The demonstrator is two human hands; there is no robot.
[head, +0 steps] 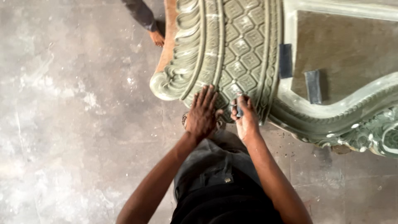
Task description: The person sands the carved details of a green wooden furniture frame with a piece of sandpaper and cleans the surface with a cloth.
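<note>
Head: hands on carved green panel; stained concrete floor.

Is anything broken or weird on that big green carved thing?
Nothing looks broken. The green carved panel has pale whitish patches scattered over its pattern, so the colour is uneven. Two dark folded pieces lie loose on its flat part. The right hand pinches a similar small dark piece.

Left hand flat on carved grey-green panel — right hand w/ small dark pad.
</note>
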